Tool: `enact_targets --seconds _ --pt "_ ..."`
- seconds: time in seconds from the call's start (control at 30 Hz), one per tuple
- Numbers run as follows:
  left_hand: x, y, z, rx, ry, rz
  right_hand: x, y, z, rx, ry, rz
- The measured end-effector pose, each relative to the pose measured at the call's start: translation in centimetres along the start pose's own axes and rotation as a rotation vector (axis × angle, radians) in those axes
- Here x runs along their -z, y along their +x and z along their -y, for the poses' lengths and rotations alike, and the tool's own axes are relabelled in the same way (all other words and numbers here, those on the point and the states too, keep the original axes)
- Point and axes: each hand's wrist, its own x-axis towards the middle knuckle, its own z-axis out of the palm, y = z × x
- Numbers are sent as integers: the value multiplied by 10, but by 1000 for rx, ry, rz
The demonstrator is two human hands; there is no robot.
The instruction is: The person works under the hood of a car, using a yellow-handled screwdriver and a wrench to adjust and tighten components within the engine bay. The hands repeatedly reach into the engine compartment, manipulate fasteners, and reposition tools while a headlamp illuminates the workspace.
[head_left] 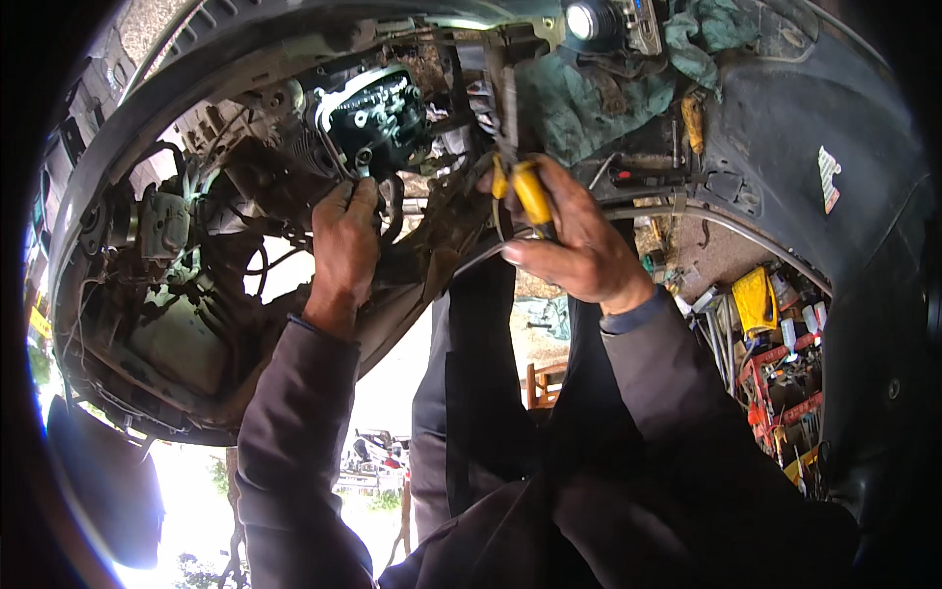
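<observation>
My left hand [343, 240] reaches into the engine bay with thumb and fingers closed. A small metal ring [364, 157] shows just above its fingertips; what they pinch is mostly hidden. Just beyond is an opened engine part [371, 116] with a pale rim and a dark, oily inside. My right hand [579, 240] is wrapped round yellow-handled pliers [531, 192] over the body edge. Their jaws point away from me, and I cannot clearly tell them from the metal behind.
A lit lamp [582, 22] and green rags [589, 103] lie at the far side. A yellow-handled screwdriver [693, 123] rests near the dark fender [785, 128]. At the right stands a red tool tray [751, 378] full of tools. Hoses and wires [260, 265] fill the bay's left.
</observation>
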Motion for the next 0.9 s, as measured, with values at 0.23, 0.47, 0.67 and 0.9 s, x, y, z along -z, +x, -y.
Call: enact_targets --seconds 0.23,0.47,0.67,0.9 --pt "2 1 1 18 5 31 -35 15 -31 155 -853 -88" --pt "22 10 -16 -181 404 118 -39 14 -37 131 -831 -96" --pt "44 24 -58 -261 792 328 -42 11 -34 75 -850 -71" --pt "40 29 -48 -200 741 341 -48 13 -34 117 -1031 -96"
